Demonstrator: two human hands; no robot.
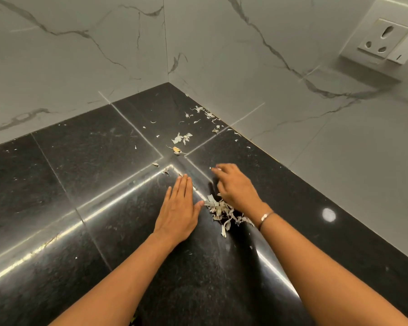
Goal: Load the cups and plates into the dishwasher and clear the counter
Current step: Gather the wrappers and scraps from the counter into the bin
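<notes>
The left hand (178,208) lies flat on the counter (80,184), fingers straight and together, with the peel pile (218,211) at its 3 o'clock. The right hand (236,187) cups over that pile with bent fingers; I cannot tell whether it pinches anything. Loose peels (181,137) lie at 12 o'clock.

**Setting:** home kitchen, corner of a worktop.

- **Counter** (57,184) — polished black stone slabs with pale joint lines. The surface is glossy enough to mirror a round light and long bright streaks.
- **Walls** (80,55) — large white tiles veined in grey, marble pattern. They meet at an inside corner and sit directly on the counter's back edge.
- **Socket plate** (384,41) — white, three-pin outlet with a rocker switch beside it, mounted on the right-hand wall above the counter.
- **Food scraps** — dry, papery, pale peelings. One pile (222,210) lies near the front and loose flakes (181,137) are strewn towards the corner. They resemble garlic or onion skin, but the kind is uncertain.
</notes>
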